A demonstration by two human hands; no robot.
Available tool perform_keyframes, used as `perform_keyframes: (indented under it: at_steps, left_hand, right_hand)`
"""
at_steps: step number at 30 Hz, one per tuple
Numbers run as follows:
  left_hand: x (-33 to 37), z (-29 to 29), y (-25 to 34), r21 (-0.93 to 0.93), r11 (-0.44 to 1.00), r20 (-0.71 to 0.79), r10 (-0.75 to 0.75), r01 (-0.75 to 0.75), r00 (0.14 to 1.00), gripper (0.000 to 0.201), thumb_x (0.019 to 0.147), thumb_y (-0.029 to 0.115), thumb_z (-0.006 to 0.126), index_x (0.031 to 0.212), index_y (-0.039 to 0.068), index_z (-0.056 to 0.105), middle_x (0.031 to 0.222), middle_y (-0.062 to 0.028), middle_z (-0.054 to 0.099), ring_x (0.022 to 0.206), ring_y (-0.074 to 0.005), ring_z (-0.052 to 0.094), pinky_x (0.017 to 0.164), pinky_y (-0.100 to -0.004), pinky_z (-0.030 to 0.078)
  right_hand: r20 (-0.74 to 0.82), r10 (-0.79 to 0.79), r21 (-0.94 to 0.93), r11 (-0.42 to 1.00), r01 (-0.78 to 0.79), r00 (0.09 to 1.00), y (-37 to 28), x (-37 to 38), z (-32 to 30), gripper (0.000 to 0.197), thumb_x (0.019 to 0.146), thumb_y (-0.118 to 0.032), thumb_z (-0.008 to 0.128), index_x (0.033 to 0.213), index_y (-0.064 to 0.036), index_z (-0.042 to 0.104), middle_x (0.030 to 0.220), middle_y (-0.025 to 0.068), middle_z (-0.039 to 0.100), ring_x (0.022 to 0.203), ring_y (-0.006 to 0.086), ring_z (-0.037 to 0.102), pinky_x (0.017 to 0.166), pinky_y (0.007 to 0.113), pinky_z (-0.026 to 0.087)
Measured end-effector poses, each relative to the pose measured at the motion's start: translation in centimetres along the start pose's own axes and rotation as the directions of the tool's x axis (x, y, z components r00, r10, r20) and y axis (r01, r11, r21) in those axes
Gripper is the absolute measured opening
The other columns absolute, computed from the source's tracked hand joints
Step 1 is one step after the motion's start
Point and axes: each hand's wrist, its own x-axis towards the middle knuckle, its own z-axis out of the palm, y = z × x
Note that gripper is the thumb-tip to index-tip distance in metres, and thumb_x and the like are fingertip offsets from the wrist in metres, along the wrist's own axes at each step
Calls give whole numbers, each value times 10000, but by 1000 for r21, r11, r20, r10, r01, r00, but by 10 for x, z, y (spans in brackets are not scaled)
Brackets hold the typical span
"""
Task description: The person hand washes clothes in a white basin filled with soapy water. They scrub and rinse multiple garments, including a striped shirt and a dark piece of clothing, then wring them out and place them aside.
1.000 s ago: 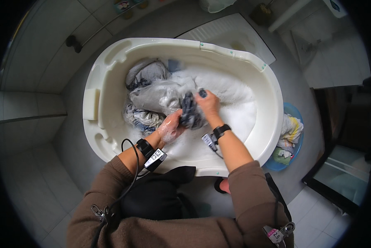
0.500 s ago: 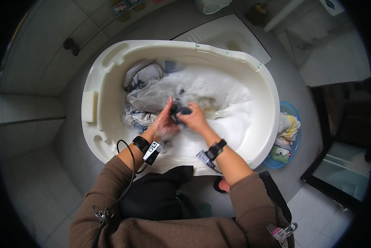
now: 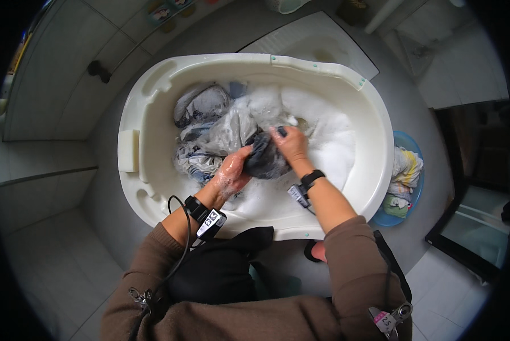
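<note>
Between my two hands a dark grey wet cloth (image 3: 264, 158) is stretched over the suds in a cream baby bathtub (image 3: 135, 187). My left hand (image 3: 232, 172) is closed on its left edge, wet and dotted with foam. My right hand (image 3: 292, 145) grips its upper right part, fingers bunched round a fold. Just beyond lies a light grey soaked cloth (image 3: 229, 129). Several more wet clothes (image 3: 203, 105) are heaped at the tub's left end. White foam (image 3: 323, 153) covers the water on the right. What kind of garment the dark cloth is does not show.
A pale yellow block (image 3: 129, 150) sits on the tub's left rim. Right of the tub, a blue basin (image 3: 401, 218) holds more cloths. A squat toilet pan (image 3: 317, 42) lies beyond the tub. At the far right stands a dark-framed glass panel (image 3: 471, 227). Cables run along my forearms.
The dark cloth, bunched small between my hands before, is now spread wider. My right hand has moved right and up, away from the left. The light grey cloth has shifted.
</note>
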Motion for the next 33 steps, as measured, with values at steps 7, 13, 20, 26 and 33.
perform_keyframes:
  at_steps: [7,13,20,26,33]
  left_hand:
    - [6,-29,-9,-47,999,-204,-22,13,979,628,940,471,588,1349,10,466,1346,-102,540,1251,-229,482,1114,-423,296]
    - [11,-30,-8,-28,987,-266,-161,159,950,908,831,720,552,1389,18,407,1356,-125,513,1284,-259,444,1117,-477,269]
    - [-15,-35,4,113,988,-273,-75,109,959,588,898,629,530,1069,72,608,968,-81,661,772,-216,673,645,-345,573]
    - [-11,-17,2,-11,991,-82,-131,130,988,393,987,403,482,1105,53,616,1027,-93,679,872,-203,674,751,-354,582]
    - [14,-8,-2,75,997,-146,34,-24,989,425,979,352,571,1235,13,560,1243,-105,594,1134,-192,553,1002,-363,450]
  right_hand:
    - [74,613,-167,785,-596,786,130,-7,-33,804,839,-658,535,1187,63,607,1231,294,586,1187,423,537,1022,433,409]
    - [389,441,225,806,-548,809,34,-42,43,700,801,-515,687,1154,85,616,1138,262,636,1064,376,608,944,391,469]
    - [171,-164,579,814,35,972,-137,-73,-16,410,744,-299,747,1017,3,695,973,179,699,881,328,687,815,374,548]
    - [7,-81,289,954,76,997,-96,-29,-4,298,780,-328,702,969,-98,712,962,174,698,827,351,683,696,409,562]
    - [280,400,-14,911,-413,873,62,16,-35,609,794,-556,653,1094,-26,660,1070,241,673,1037,380,638,877,430,502]
